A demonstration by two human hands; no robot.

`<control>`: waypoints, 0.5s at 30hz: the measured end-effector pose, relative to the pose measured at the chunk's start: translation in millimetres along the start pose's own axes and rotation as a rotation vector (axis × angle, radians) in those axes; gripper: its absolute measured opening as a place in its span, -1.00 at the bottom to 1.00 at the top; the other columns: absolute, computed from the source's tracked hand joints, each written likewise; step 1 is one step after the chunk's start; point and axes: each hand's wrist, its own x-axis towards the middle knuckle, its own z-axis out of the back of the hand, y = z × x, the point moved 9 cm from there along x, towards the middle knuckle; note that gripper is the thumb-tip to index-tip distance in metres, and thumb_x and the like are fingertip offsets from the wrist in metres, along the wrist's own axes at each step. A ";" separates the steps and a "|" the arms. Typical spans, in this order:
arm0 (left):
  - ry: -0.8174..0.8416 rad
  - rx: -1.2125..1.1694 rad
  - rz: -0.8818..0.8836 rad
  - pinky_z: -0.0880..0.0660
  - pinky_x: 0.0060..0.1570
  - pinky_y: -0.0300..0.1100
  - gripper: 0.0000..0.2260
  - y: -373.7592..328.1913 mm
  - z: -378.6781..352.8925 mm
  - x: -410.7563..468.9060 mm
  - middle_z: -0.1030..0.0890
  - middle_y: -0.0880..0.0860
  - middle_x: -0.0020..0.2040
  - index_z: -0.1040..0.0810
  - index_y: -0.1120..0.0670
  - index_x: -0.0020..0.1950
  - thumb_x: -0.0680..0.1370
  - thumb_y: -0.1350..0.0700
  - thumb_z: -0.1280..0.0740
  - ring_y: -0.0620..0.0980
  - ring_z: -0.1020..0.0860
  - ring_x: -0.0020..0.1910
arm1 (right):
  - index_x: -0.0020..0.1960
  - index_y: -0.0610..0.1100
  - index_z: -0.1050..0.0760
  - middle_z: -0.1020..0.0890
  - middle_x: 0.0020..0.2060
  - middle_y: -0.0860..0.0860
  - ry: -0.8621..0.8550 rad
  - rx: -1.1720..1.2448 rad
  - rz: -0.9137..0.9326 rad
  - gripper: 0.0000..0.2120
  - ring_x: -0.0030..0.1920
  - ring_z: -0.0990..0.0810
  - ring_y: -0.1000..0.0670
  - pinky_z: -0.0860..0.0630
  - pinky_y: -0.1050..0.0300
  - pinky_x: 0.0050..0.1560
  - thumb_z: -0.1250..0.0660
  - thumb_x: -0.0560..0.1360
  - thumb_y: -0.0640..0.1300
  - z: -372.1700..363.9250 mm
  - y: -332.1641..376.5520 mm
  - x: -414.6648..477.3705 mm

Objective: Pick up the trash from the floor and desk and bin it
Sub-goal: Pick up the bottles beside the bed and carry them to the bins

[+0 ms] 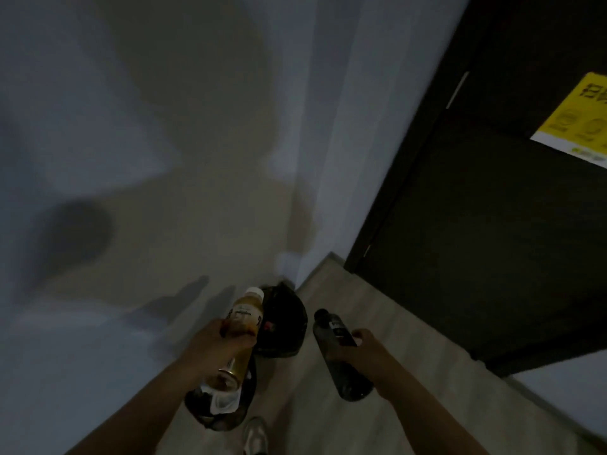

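Note:
My left hand (215,339) grips a plastic bottle (245,310) with a white cap and amber drink, held over the gap between two black bins. My right hand (363,351) holds a dark bottle (331,336) with a black cap, a little to the right of the far bin. The far bin (289,310) is lined with a black bag and stands in the wall corner. The near bin (223,408) sits under my left wrist and holds white paper and a can. The picture is dim and blurred.
A white wall fills the left and top. A dark door (476,224) with a yellow notice (578,116) stands on the right. The floor (345,310) is light wood. A shoe (256,436) shows at the bottom edge.

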 end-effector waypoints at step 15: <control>0.057 0.148 0.304 -0.45 0.03 -0.13 -0.70 79.9 -35.6 213.4 -0.55 0.04 -0.09 -0.49 0.13 -0.02 0.39 -0.03 -0.44 0.07 -0.54 0.00 | 0.34 -0.30 -0.37 -0.56 0.13 -0.26 0.080 -0.114 -0.395 -0.30 0.05 -0.61 -0.20 -0.59 -0.01 0.01 -0.55 0.32 -0.07 -40.3 -50.0 226.3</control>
